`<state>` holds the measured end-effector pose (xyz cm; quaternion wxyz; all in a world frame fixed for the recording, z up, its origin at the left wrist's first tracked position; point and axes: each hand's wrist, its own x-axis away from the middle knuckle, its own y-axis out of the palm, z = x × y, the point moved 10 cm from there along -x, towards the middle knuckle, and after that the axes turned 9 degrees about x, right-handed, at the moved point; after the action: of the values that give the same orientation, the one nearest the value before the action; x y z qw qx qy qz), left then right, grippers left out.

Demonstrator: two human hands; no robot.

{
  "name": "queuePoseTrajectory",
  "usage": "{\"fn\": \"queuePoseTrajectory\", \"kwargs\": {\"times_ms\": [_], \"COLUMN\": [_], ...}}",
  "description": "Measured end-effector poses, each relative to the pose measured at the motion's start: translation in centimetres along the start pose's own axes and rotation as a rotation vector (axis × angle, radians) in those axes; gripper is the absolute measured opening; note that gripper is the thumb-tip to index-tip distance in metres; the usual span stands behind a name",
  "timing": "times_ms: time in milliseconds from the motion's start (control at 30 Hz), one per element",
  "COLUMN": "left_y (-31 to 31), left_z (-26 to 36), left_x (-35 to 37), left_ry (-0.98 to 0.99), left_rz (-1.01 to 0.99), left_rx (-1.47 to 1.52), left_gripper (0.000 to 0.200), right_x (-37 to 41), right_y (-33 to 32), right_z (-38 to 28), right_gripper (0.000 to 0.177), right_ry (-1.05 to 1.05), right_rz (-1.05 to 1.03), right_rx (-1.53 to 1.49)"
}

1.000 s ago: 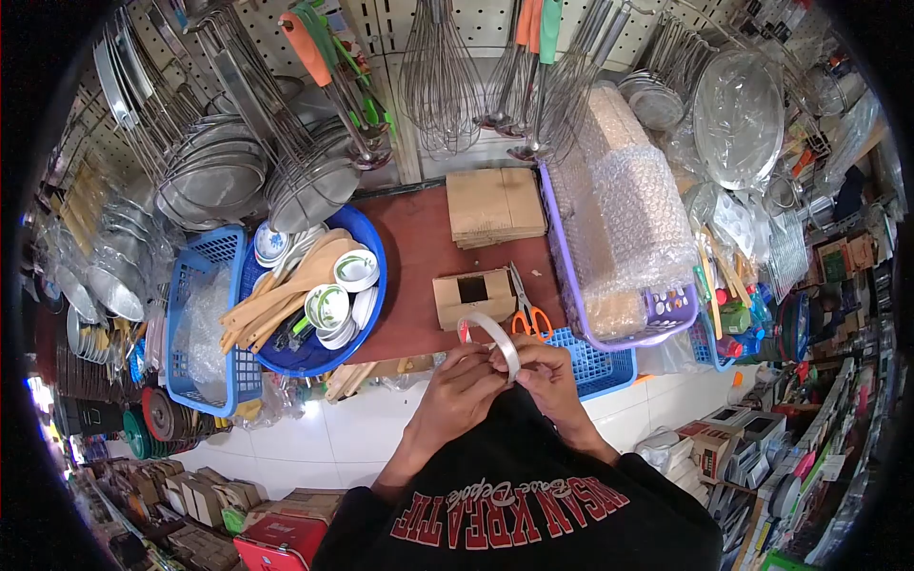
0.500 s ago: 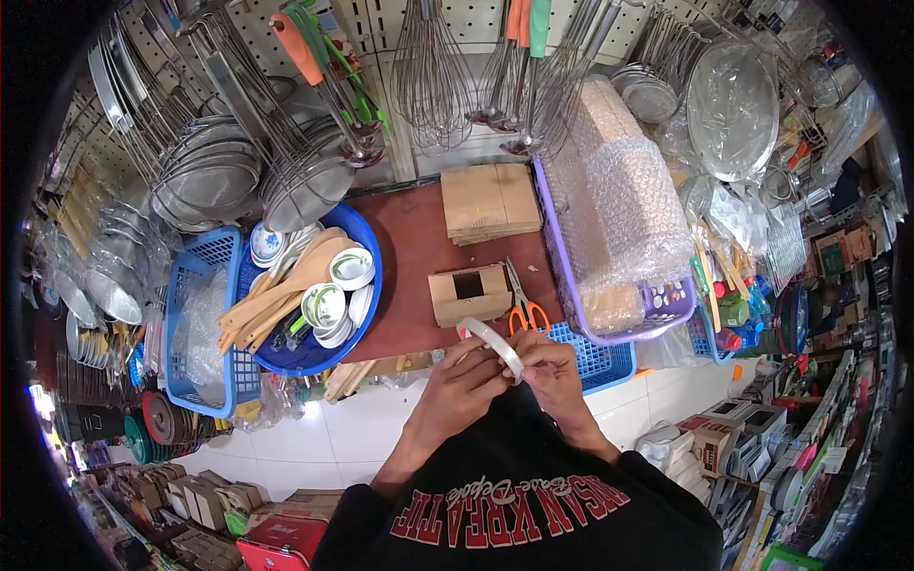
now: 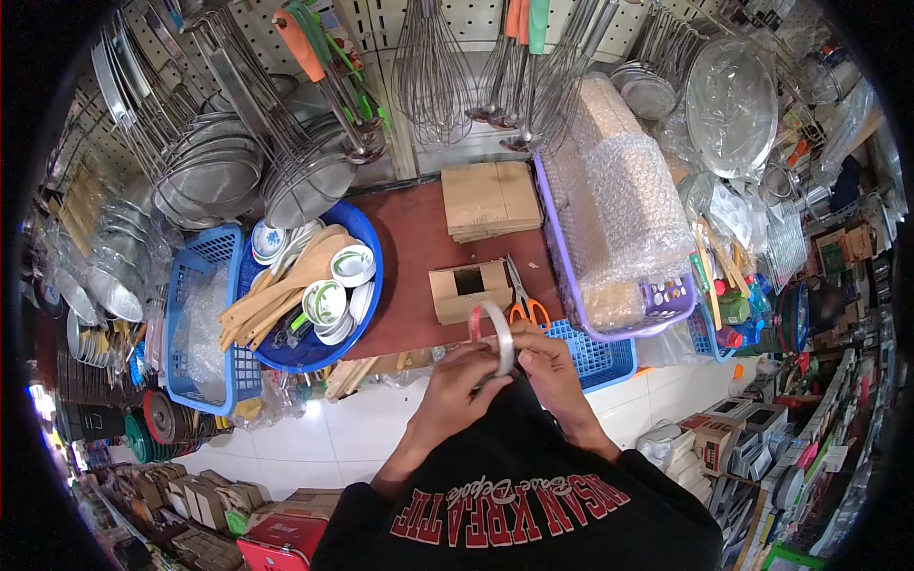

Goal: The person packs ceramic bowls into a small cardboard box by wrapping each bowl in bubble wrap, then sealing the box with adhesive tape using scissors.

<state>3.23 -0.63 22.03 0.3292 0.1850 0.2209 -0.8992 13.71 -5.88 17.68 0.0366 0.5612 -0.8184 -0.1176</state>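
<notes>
A narrow roll of clear tape (image 3: 503,344) is upright between my hands, with a red patch showing on the inner side of its ring. My left hand (image 3: 461,385) is closed round the lower left part of the roll. At the roll's right edge, the fingers of my right hand (image 3: 554,376) are pinched together against it; a loose tape end cannot be made out. Just beyond my hands lies a small brown cardboard box (image 3: 455,305) with a dark rectangle on top. Scissors (image 3: 529,313) with orange handles lie along the box's right side.
Flat cardboard pieces (image 3: 490,198) are stacked at the back of the red-brown table (image 3: 411,228). A blue basin (image 3: 377,271) of spatulas and bowls stands left. On the right is a purple basket (image 3: 564,271) with bubble-wrapped goods. Whisks (image 3: 430,86) and ladles hang above.
The tape roll has turned from a slanted position to a more upright one, showing its red inner patch more clearly. My fingers have shifted slightly around it.
</notes>
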Motion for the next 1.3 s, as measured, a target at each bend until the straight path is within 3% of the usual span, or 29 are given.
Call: {"fn": "queuePoseTrajectory", "kwargs": {"times_ms": [100, 233, 433, 567, 667, 867, 967, 1300], "left_y": [0.0, 0.3, 1.5, 2.0, 1.8, 0.5, 0.9, 1.2], "left_z": [-4.1, -4.7, -2.6, -3.3, -3.2, -1.4, -1.4, -0.3], "left_x": [1.9, 2.2, 1.7, 2.2, 2.3, 1.3, 1.0, 1.4], "left_ry": [-0.441, -0.447, -0.293, -0.332, -0.394, -0.223, -0.271, -0.007], "left_rz": [0.076, 0.078, -0.076, -0.092, -0.061, 0.028, -0.036, -0.008], "left_rx": [0.463, 0.554, 0.398, 0.371, 0.422, 0.177, 0.202, -0.029], "left_gripper": [0.021, 0.028, 0.048, 0.052, 0.050, 0.030, 0.021, 0.027], "right_x": [-0.1, 0.1, 0.2, 0.4, 0.4, 0.5, 0.5, 1.1], "right_y": [1.0, 1.5, 0.3, -0.1, 0.0, -0.4, 0.0, 0.1], "right_z": [-0.1, 0.9, 2.3, 2.3, 1.9, 0.7, -0.3, 0.1], "right_gripper": [0.029, 0.038, 0.037, 0.037, 0.039, 0.033, 0.028, 0.020], "right_ry": [0.002, 0.023, 0.180, 0.239, 0.215, 0.057, -0.040, -0.066], "right_rz": [-0.067, -0.130, -0.023, 0.048, 0.029, 0.058, 0.016, -0.018], "right_rx": [0.023, -0.028, -0.158, -0.135, -0.150, 0.038, 0.126, 0.132]}}
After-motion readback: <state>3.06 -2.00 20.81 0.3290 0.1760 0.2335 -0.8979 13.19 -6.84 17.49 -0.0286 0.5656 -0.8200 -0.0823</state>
